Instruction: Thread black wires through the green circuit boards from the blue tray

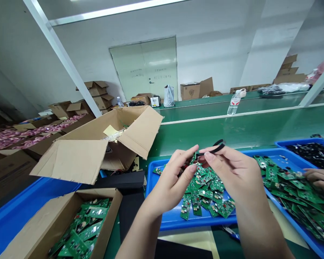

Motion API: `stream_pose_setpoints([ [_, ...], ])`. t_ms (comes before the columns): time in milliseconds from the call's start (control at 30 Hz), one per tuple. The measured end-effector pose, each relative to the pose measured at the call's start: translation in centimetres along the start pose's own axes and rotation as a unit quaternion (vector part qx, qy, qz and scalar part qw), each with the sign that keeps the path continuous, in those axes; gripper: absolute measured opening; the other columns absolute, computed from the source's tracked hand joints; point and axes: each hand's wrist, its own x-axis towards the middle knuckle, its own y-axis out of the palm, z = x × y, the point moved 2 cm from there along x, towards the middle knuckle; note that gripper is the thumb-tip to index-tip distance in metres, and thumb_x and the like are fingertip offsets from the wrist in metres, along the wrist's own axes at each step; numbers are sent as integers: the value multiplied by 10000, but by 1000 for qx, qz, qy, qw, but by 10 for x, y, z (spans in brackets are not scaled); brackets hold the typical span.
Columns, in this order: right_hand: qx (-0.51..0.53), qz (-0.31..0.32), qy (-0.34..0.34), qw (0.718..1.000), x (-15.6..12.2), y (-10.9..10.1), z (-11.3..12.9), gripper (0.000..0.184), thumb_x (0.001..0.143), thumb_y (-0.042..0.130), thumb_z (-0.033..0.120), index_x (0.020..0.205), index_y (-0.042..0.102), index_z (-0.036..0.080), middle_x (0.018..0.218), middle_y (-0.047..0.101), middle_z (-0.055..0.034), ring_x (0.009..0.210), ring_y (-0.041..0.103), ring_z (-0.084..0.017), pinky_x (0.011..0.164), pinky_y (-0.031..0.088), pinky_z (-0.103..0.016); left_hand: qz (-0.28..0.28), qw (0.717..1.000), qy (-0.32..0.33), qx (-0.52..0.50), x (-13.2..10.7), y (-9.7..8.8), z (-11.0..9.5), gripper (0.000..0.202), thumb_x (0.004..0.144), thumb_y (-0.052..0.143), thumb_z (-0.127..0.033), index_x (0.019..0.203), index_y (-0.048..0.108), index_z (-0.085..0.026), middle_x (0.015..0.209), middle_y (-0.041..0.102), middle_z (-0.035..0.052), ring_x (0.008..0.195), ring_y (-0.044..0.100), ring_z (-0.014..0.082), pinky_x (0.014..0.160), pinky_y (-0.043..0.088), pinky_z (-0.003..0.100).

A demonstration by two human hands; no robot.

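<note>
My left hand (170, 181) is closed, thumb and fingers pinching a small green circuit board (194, 157), most of which the fingers cover. Between thumb and forefinger of my right hand (236, 171) is a thin black strip (218, 147), bent into a loop. One end of the strip meets the board between the fingertips; whether it is fixed there I cannot tell. Both hands are raised above a blue tray (197, 225), where many loose green circuit boards (205, 194) lie in a heap.
An open carton (70, 154) stands at the left, above a smaller box (118, 201) of circuit boards. Another blue tray (294, 230) of boards is at the right, near another person's hand (320, 178). A blue-handled tool (233, 234) lies below the middle tray. A bottle (233, 103) stands behind.
</note>
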Motion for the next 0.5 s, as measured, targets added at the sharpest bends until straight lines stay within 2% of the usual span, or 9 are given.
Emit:
stream_pose_setpoints([
  [133,-65,21,-43,997,-1,-2,2,92,854,590,211,854,682,217,812,707,-8,660,654,-120,634,554,-219,-17,1000,-12,-3,2,2,3,402,933,444,-277,1334,472,-267,987,533,56,905,523,166,836,450,310],
  [300,-125,43,-134,982,-2,1,3,96,838,587,159,861,666,209,886,710,-25,785,661,-147,692,552,-234,-43,999,8,24,3,2,2,400,926,456,-234,1324,478,-260,1005,542,62,897,524,161,816,453,300],
  [400,-134,47,-125,982,-1,1,1,94,842,577,184,848,669,205,889,708,-37,785,663,-158,689,557,-249,-59,997,21,53,3,1,3,408,908,486,-194,1309,493,-265,990,542,55,866,518,151,799,455,290],
  [500,-114,48,-73,990,0,-1,-1,117,847,578,239,854,687,197,874,711,-50,725,663,-162,657,562,-266,-68,995,39,67,3,-1,5,422,878,533,-158,1284,517,-274,962,538,44,846,515,146,784,458,286],
])
